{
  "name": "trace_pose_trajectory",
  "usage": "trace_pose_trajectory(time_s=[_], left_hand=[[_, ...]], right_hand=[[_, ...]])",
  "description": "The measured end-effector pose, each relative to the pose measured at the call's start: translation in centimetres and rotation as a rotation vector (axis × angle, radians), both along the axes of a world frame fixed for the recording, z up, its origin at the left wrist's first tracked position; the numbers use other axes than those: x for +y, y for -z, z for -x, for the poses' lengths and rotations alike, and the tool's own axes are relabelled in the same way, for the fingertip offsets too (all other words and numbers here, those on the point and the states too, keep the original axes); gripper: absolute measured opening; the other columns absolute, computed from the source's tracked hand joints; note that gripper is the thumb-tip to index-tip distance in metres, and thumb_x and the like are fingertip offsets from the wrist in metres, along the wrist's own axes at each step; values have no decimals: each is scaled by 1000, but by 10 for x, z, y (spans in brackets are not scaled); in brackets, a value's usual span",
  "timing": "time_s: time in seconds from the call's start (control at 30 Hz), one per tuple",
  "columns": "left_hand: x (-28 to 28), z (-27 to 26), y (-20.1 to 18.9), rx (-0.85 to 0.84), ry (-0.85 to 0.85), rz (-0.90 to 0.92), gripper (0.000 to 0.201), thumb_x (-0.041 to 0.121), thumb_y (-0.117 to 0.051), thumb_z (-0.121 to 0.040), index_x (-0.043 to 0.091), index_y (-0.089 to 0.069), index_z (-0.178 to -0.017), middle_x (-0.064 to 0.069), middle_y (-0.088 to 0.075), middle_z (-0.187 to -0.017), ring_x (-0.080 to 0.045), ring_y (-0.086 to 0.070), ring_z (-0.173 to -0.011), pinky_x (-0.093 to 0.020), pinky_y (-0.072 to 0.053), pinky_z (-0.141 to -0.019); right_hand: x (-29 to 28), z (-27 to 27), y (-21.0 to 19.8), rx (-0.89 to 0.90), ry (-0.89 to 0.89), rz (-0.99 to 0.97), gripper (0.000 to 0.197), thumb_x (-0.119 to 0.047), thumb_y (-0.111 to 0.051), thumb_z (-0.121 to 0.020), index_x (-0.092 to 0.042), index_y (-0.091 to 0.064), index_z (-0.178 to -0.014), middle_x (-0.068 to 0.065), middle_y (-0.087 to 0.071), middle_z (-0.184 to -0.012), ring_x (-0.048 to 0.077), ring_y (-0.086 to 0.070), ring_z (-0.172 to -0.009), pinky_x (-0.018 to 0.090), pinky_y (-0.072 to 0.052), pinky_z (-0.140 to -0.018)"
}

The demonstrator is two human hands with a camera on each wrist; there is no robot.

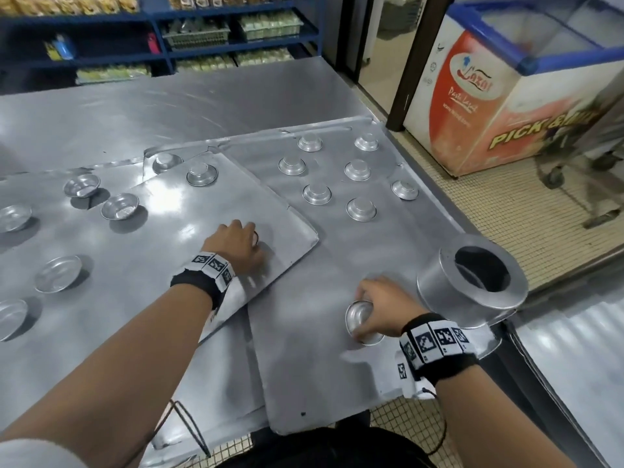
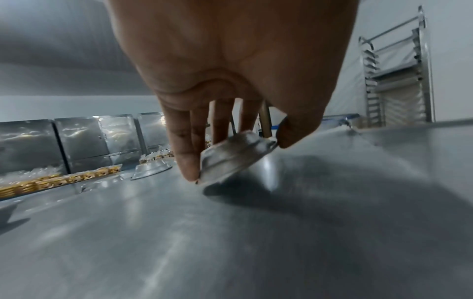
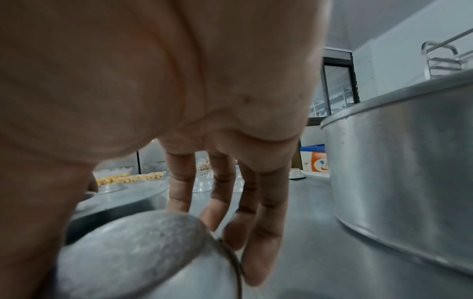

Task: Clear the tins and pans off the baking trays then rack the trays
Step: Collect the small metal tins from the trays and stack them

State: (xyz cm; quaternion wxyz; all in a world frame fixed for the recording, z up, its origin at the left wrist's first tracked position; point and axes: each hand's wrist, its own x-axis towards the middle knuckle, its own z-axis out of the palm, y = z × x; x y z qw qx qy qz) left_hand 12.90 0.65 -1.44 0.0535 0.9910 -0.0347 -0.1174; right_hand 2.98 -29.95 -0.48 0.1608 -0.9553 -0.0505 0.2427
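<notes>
A freezer point(image 1: 506, 96) beyond the right hand point(image 1: 381, 307) reads "PICK". That hand, palm down, grips a small tin point(image 1: 361, 320) on a baking tray point(image 1: 320, 366). The left hand point(image 1: 236, 244) pinches another tilted tin point(image 2: 235, 157).

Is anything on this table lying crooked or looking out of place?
Yes. The middle baking tray lies askew, its corner overlapping the right baking tray. The small tins are mixed: upside down on the right, upright on the left.
</notes>
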Motion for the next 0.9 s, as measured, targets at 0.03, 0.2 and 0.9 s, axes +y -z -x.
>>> trace_pose_trajectory(time_s=[0.03,0.2,0.9], left_hand=[[-3,5,-6,-36,-9,40,40,46,-47,-95,17,-54,-122,-10,-56,-115,-35,-55,-110,-45,-51,-84],[-24,39,-31,-270,-121,494,45,42,-35,-94,17,-63,-118,-8,-66,-102,-31,-62,-92,-37,-48,-80],[-90,151,3,275,-798,1590,29,21,-44,-108,1,-61,-121,-26,-69,-113,-34,-73,-88,-53,-61,-79]], right_hand=[[-2,-4,-2,-16,-3,-30,63,-46,-87,-45,-32,-55,-97,-6,-48,-107,15,-52,-99,29,-48,-88],[-4,-22,-14,-150,5,-225,67,-49,-86,-44,-34,-54,-102,-11,-44,-107,13,-53,-103,31,-50,-90],[33,-6,-25,-483,-241,-877,60,-32,-96,-54,-15,-61,-100,-5,-57,-106,12,-60,-101,29,-53,-90]])
